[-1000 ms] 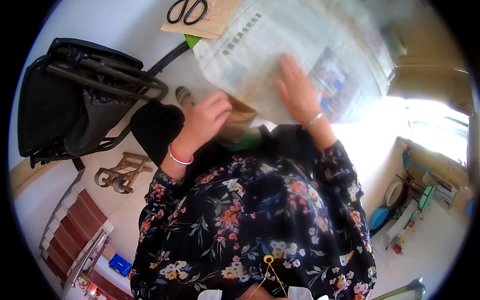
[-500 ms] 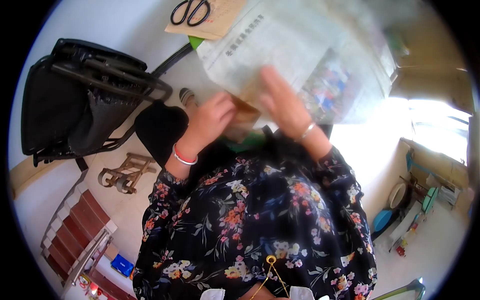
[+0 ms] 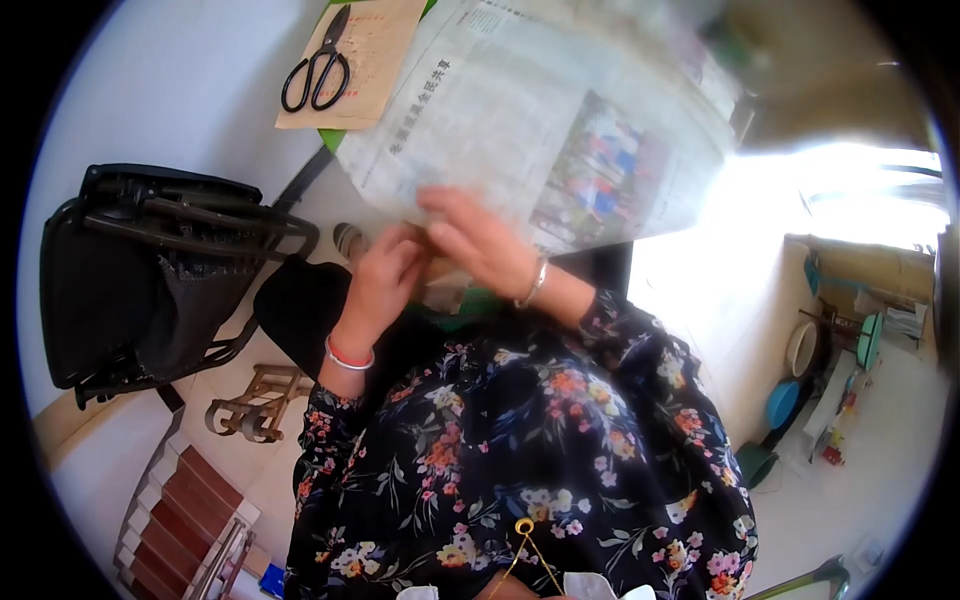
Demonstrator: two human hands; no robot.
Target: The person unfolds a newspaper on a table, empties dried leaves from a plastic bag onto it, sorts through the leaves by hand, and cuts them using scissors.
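My left hand [image 3: 384,283], with a red and a silver bracelet at the wrist, has its fingers bent together at the edge of a small brown paper piece [image 3: 441,268]. Most of that piece is hidden by my hands. My right hand [image 3: 485,243], wearing a silver bracelet, reaches across from the right. Its fingers are stretched out and lie over the top of the brown piece, close to my left fingertips. Just beyond both hands is a large printed newspaper sheet [image 3: 480,130], spread over the table, with a colour photo on it.
Black-handled scissors [image 3: 322,75] rest on a brown envelope [image 3: 385,55] at the table's upper left. A folded black chair [image 3: 130,280] stands at left, above a small wooden stool [image 3: 258,402]. Reddish stairs [image 3: 190,510] are lower left; basins [image 3: 783,404] are at right.
The view has shifted, so the scissors and envelope show more fully. My right hand has come down toward my left hand, and the two are now closer together over the brown paper piece.
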